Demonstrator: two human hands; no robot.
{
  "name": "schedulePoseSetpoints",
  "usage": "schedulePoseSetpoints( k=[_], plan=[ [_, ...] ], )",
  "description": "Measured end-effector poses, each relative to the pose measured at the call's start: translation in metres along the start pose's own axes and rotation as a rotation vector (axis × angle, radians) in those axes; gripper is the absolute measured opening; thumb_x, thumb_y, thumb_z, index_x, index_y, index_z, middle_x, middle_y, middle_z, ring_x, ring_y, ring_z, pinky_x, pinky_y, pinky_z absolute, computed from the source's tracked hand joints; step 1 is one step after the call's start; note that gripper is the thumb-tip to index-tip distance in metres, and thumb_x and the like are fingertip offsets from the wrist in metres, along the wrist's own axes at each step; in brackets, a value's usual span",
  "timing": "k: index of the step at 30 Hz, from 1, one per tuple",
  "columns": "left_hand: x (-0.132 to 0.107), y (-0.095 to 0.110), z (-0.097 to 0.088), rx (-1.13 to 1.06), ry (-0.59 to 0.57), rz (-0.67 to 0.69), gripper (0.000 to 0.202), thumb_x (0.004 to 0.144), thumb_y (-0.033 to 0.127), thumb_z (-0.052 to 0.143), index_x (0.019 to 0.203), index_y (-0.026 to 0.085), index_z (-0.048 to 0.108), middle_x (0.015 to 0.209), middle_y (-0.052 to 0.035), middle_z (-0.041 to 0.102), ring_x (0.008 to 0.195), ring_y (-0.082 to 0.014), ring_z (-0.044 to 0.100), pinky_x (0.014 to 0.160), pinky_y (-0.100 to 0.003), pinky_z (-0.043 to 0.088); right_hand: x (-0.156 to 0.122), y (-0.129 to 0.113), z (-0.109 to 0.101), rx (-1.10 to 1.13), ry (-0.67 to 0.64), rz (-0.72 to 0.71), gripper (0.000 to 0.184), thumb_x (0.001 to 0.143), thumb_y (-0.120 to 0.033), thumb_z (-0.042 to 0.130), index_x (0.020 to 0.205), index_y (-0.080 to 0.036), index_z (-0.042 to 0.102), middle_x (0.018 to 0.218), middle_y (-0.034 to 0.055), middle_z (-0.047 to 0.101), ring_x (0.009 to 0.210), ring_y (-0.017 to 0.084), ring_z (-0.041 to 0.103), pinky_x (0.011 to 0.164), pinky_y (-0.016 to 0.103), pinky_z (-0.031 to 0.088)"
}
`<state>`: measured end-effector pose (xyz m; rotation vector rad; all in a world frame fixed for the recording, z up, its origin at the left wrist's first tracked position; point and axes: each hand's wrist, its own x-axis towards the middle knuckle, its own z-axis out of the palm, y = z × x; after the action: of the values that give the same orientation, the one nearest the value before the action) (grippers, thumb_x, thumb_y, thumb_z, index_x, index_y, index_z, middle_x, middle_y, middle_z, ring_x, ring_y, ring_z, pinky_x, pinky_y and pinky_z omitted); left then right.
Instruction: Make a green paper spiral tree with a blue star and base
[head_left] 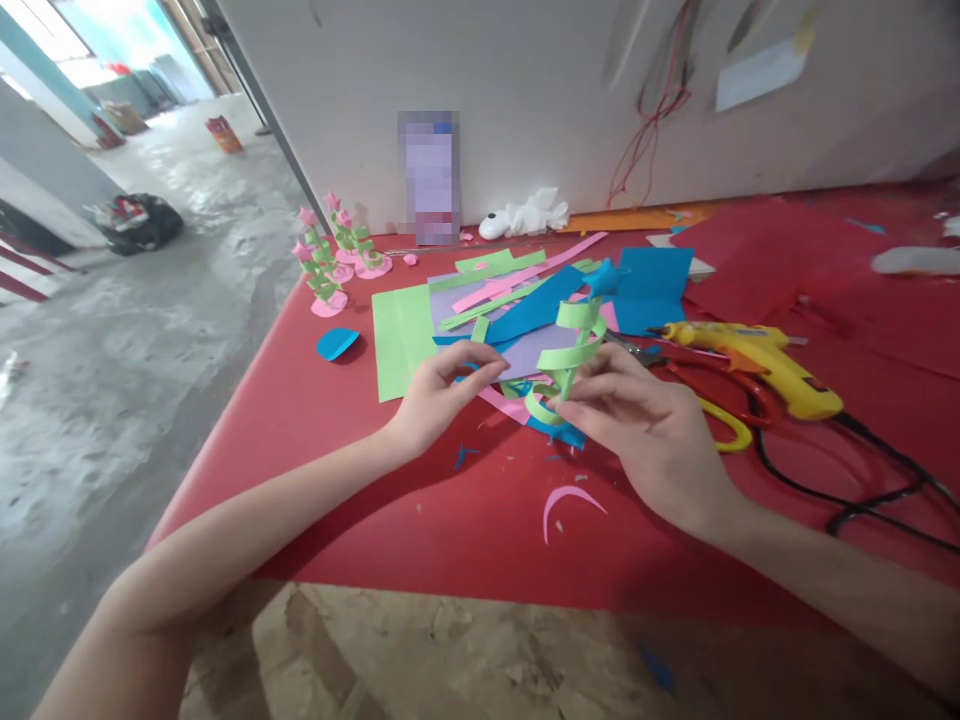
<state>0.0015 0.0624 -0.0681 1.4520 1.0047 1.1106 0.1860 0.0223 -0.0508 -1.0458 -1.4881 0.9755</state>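
My right hand (pixel 652 430) pinches a paper flower (pixel 568 355) near its foot and holds it upright above the table. The flower has a blue star on top and a light green strip winding round its green stem. Just left of it, my left hand (pixel 446 395) is closed, thumb and forefinger drawn together. Whether anything is between those fingertips I cannot make out. A blue paper disc (pixel 337 344) lies further left on the red table (pixel 300 500). At the back left stand several finished flowers (pixel 330 255) with pink stars and pink bases.
Green, purple and blue paper sheets (pixel 401 340) and pink strips overlap beyond my hands. To the right lie a yellow glue gun (pixel 757 360) with a black cord and red-and-yellow scissors (pixel 727 425). A pink paper curve (pixel 570 495) lies in front. A wall (pixel 525 90) borders the back.
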Motion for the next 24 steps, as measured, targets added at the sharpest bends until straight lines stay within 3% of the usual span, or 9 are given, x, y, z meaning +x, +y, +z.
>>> schedulePoseSetpoints(
  k=[3,5,8,13,19,24],
  plan=[
    [-0.008,0.009,0.006,-0.039,-0.058,0.025,0.018,0.086,0.031,0.055,0.081,0.016,0.063,0.075,-0.0012,0.068,0.076,-0.0095,0.064,0.081,-0.026,0.051,-0.001,-0.003,0.001,0.006,-0.008,0.0,0.009,0.07,-0.028,0.071,0.065,-0.023,0.067,0.08,0.0012,0.048,0.08,0.01,0.05,0.07,0.025,0.042],
    [-0.013,0.012,0.009,-0.127,-0.068,0.059,0.01,0.084,0.025,0.057,0.09,0.018,0.06,0.084,-0.0013,0.069,0.083,-0.0101,0.066,0.084,-0.026,0.052,-0.002,-0.006,0.001,0.008,-0.016,0.016,0.009,0.071,-0.03,0.07,0.065,-0.023,0.067,0.078,0.001,0.048,0.077,0.009,0.049,0.067,0.025,0.041],
    [-0.02,0.013,0.013,-0.249,-0.136,0.076,0.015,0.081,0.02,0.061,0.096,0.02,0.058,0.099,-0.0013,0.067,0.096,-0.0108,0.066,0.085,-0.023,0.053,-0.002,-0.01,0.002,0.002,-0.025,0.049,0.011,0.071,-0.031,0.069,0.064,-0.023,0.067,0.074,0.0013,0.049,0.074,0.01,0.048,0.063,0.025,0.04],
    [-0.028,0.015,0.017,-0.327,-0.237,0.025,0.018,0.079,0.025,0.065,0.095,0.021,0.06,0.096,-0.0008,0.066,0.094,-0.0104,0.063,0.088,-0.023,0.053,-0.002,-0.014,0.001,-0.027,-0.027,0.077,0.009,0.07,-0.029,0.068,0.064,-0.023,0.069,0.07,0.0009,0.052,0.071,0.01,0.049,0.063,0.025,0.041],
    [-0.029,0.016,0.022,-0.382,-0.184,-0.079,0.025,0.073,0.034,0.072,0.089,0.018,0.061,0.091,-0.0011,0.066,0.087,-0.0109,0.064,0.08,-0.023,0.053,-0.004,-0.014,0.002,-0.078,-0.067,0.129,0.013,0.069,-0.035,0.068,0.07,-0.022,0.071,0.073,0.001,0.056,0.07,0.01,0.053,0.065,0.026,0.043],
    [-0.028,0.016,0.022,-0.304,-0.118,-0.169,0.033,0.069,0.032,0.075,0.096,0.018,0.06,0.088,-0.0014,0.067,0.087,-0.0123,0.064,0.079,-0.024,0.053,-0.003,-0.014,0.004,-0.109,-0.12,0.159,0.015,0.069,-0.035,0.068,0.065,-0.021,0.07,0.068,0.0002,0.052,0.065,0.008,0.05,0.06,0.024,0.041]
  ],
)
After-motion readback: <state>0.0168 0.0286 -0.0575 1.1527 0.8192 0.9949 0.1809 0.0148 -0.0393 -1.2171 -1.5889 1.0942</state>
